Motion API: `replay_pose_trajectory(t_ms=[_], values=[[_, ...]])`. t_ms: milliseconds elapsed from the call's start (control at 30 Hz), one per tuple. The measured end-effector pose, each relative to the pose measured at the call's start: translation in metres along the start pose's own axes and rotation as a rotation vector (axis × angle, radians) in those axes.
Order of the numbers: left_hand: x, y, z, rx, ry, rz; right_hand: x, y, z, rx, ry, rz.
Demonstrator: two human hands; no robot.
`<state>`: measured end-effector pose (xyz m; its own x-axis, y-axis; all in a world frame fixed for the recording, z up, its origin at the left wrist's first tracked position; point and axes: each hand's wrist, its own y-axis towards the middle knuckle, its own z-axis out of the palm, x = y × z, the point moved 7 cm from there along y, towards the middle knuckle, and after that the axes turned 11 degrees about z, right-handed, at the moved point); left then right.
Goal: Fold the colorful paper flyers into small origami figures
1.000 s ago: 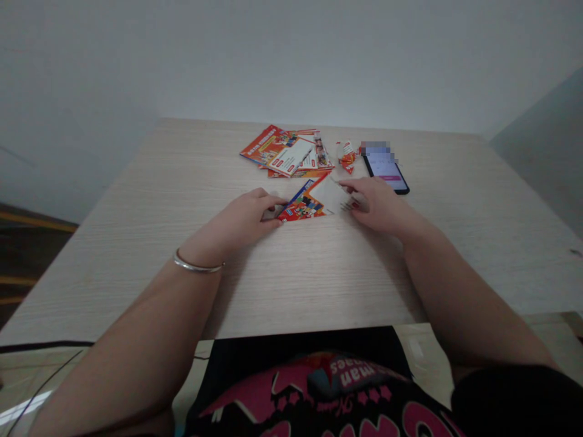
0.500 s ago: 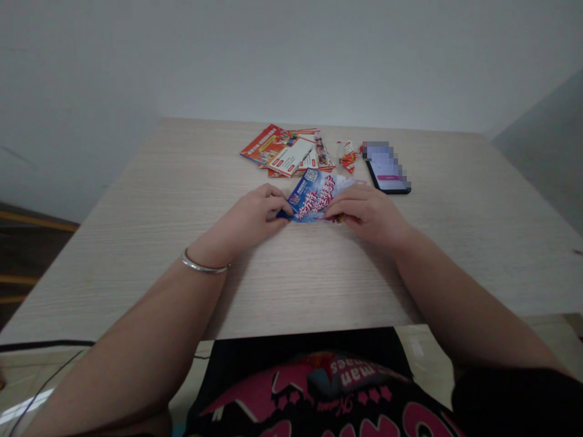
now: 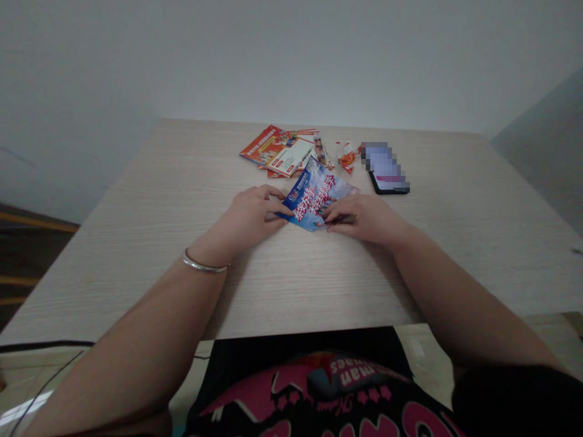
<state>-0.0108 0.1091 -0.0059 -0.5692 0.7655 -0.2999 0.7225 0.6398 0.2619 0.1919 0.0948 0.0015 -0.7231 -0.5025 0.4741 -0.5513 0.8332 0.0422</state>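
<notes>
A blue leaflet with white and red lettering lies at a slant on the table between both hands. My left hand, a silver bangle on its wrist, pinches the leaflet's left corner between thumb and fingers. On the opposite side, my right hand has its fingers closed over the right part of the leaflet and covers some of it. A small dark patch shows under the right fingertips; I cannot make out what it is. The leaflet's far corner reaches the stack of leaflets behind it.
Several orange and white leaflets lie fanned in a pile beyond my hands. To their right are a crumpled orange and clear wrapper and a black phone with its screen lit. A wall stands behind the table.
The leaflet's near edge, bent up before, now lies flatter, and its near corner points toward me. My right hand has shifted slightly left and nearer; my left hand has barely moved.
</notes>
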Motion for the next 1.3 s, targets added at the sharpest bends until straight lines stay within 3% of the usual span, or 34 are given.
replay_pose_trajectory(t_ms=[333, 767, 1300], values=[[-0.006, 0.004, -0.003, 0.089, 0.05, 0.024, 0.0, -0.002, -0.004, 0.033, 0.03, 0.011], [-0.031, 0.01, -0.002, 0.1, 0.081, 0.132, -0.021, -0.001, -0.019, -0.109, 0.185, 0.285], [-0.041, 0.012, 0.004, 0.06, 0.114, 0.204, -0.038, 0.002, -0.01, -0.163, 0.103, 0.508]])
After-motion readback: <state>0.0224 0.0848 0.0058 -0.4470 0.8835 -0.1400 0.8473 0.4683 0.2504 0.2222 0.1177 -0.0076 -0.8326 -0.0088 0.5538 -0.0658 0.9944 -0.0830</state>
